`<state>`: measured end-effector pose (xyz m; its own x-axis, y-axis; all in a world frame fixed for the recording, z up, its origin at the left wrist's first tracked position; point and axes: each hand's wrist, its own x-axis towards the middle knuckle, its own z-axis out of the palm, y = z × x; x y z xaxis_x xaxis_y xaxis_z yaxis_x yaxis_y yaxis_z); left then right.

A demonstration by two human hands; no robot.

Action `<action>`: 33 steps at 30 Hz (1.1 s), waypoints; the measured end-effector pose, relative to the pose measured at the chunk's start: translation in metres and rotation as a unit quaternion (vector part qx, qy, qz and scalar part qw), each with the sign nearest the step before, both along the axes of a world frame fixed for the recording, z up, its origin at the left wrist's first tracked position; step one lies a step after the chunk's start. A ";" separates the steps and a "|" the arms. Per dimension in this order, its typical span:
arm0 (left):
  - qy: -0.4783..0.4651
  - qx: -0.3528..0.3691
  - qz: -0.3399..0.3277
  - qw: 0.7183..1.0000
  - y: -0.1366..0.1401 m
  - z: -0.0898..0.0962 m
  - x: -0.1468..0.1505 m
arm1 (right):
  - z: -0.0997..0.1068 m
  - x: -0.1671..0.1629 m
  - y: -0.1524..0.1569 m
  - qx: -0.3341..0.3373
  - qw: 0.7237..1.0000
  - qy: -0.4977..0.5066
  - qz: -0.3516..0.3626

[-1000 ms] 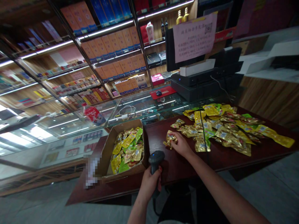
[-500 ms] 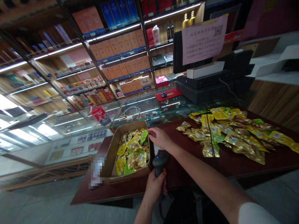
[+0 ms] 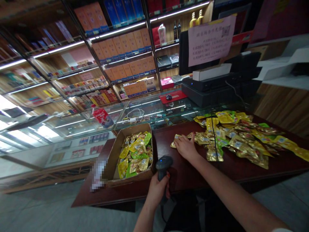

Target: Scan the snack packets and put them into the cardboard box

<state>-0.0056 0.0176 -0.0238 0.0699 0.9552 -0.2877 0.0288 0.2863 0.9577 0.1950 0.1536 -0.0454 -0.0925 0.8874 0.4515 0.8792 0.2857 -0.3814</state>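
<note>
1. Reading clock directions from the black plastic handheld scanner [image 3: 164, 161], with 12 straight ahead. Gripping it in the left hand [image 3: 158, 187], with fingers wrapped round the handle.
2. Reaching out to 2 o'clock with the right hand [image 3: 187, 147], palm down, touching a crinkly gold foil packet [image 3: 173, 144] on the glossy dark red-brown wooden bench [image 3: 164, 146]. Got the fingers spread wide, with the thumb well apart. Can't tell about any pinch on the foil.
3. Probably at the picking step, judging by that reach. Would need to bring thumb and fingers together on that one packet next, without dragging its neighbours along.
4. Also seeing a loose heap of gold, yellow and green packets [image 3: 241, 137] between 2 and 3 o'clock, plus a thin black cable [image 3: 213, 129] hanging in front. Spotting similar shiny packets [image 3: 136, 151] at 9 to 10, inside an open brown cardboard box [image 3: 116, 146].
5. Looks like a shop. Noticing a red-labelled plastic bottle [image 3: 102, 116] at 10, on a glass display case [image 3: 72, 122], a small dark mouse [image 3: 169, 97] on a flat red mat [image 3: 178, 95] at 12, and a black monitor [image 3: 183, 54] with a pink handwritten sheet [image 3: 211, 42] near 1.
6. Seeing lit wooden shelves [image 3: 118, 31] from 10 to 12, stocked with orange-and-blue cartons [image 3: 123, 43], and grey floor [image 3: 48, 212] at 8.
</note>
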 end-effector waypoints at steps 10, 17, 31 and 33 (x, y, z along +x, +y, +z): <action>0.011 -0.006 -0.007 1.000 0.001 0.001 -0.001 | -0.016 -0.011 -0.053 -0.018 0.997 0.013 -0.072; -0.011 -0.010 0.015 1.000 -0.004 0.009 0.004 | -0.010 0.000 -0.049 -0.061 0.981 0.177 0.052; 0.024 0.031 -0.014 0.999 0.002 0.043 0.012 | -0.014 0.004 -0.045 -0.008 0.936 0.336 0.109; 0.011 0.023 -0.013 1.000 0.004 0.045 0.011 | -0.012 0.004 -0.046 -0.005 0.933 0.340 0.120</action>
<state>0.0054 0.0217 0.0209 0.0889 0.9653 -0.2456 0.0573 0.2412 0.9688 0.1993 0.1079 -0.0576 0.0150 0.8822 0.4706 0.3448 0.4373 -0.8306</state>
